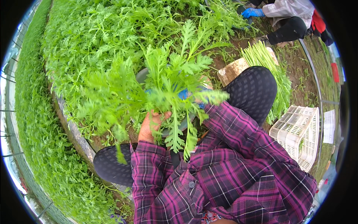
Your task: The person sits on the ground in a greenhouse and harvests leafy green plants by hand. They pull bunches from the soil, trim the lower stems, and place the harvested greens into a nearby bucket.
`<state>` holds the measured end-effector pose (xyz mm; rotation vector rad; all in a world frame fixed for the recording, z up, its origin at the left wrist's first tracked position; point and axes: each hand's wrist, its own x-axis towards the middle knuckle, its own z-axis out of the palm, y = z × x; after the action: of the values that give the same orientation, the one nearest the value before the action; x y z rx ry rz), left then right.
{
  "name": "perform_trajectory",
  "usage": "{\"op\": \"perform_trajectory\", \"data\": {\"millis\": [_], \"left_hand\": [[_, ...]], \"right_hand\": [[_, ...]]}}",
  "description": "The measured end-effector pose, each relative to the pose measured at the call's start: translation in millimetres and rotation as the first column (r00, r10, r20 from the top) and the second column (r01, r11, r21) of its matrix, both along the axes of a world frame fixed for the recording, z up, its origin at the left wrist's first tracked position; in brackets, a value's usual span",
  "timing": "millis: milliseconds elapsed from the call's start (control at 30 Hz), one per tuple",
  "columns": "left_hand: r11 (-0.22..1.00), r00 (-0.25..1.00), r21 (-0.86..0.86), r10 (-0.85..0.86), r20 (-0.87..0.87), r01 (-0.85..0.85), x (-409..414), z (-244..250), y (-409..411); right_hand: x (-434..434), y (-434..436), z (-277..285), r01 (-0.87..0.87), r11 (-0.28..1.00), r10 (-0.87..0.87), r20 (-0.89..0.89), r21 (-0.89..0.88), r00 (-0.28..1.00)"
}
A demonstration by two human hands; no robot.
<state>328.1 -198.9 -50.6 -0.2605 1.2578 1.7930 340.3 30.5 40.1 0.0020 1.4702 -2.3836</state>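
Note:
My left hand (152, 124), bare, is closed around stems of leafy greens (117, 95), whose blurred, lobed leaves spread to the left and upward. My right hand (184, 94), in a blue glove, is mostly hidden behind upright greens (165, 67) that seem to be in its grip. Both hands are over a round basin (142, 75) between my knees; leaves cover much of it. Right of my right knee, a trimmed bundle of greens (261, 54) lies with its pale stem ends across a whitish block (233, 70).
Dense greens (92, 36) grow ahead and to the left, beside a bed edging (72, 128). A white plastic crate (296, 134) stands at the right. At the upper right is a co-worker's blue-gloved hand (253, 13) near another dark container.

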Motion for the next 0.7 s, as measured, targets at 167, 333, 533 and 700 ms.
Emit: {"op": "perform_trajectory", "data": {"millis": [167, 333, 533, 700], "left_hand": [[0.964, 0.993, 0.246, -0.074, -0.093, 0.095, -6, 13, 12], [0.949, 0.954, 0.235, -0.147, -0.262, 0.211, -6, 21, 14], [0.939, 0.96, 0.29, -0.11, -0.259, 0.186, -3, 30, 16], [0.94, 0.977, 0.33, -0.022, -0.214, 0.093, 1, 33, 18]], "right_hand": [[-7, 1, -4, -0.024, 1.0, 0.024, 0.037, 0.003, 0.999], [-17, -14, -27, -0.023, 0.993, 0.021, -0.013, -0.12, 1.0], [-18, -16, -36, -0.071, 0.932, 0.063, -0.033, -0.356, 0.997], [-22, -20, -37, -0.046, 0.962, 0.039, -0.029, -0.269, 0.999]]}}
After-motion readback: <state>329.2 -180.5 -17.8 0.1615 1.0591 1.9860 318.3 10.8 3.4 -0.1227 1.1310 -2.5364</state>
